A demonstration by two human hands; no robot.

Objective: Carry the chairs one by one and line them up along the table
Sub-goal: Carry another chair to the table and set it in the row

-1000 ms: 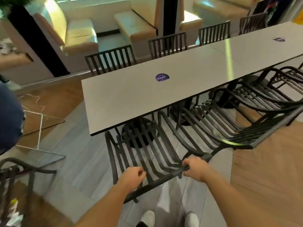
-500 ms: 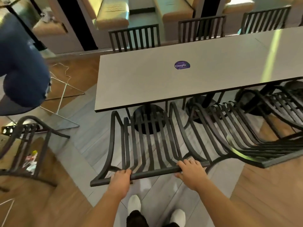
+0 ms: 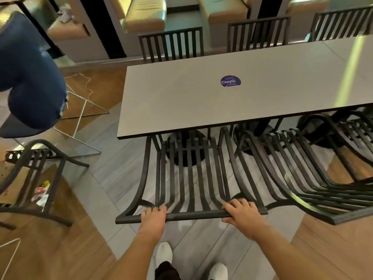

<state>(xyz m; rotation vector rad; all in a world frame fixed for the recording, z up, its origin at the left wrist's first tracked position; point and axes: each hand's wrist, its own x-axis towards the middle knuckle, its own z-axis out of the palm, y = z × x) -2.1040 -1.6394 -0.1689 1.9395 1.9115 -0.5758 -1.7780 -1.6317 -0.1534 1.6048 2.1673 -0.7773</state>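
My left hand (image 3: 152, 216) and right hand (image 3: 243, 214) grip the top rail of a black slatted chair (image 3: 189, 174), low centre, its seat tucked under the grey table (image 3: 201, 98).

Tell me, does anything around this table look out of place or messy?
Yes. One black slatted chair stands off to the left on the floor, away from the table, not in the row. Beneath it lies some crumpled litter. A thin loose cord also trails across the wooden floor.

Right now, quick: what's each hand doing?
Left hand: grips the top rail of the black slatted chair.
Right hand: grips the same rail, further right.
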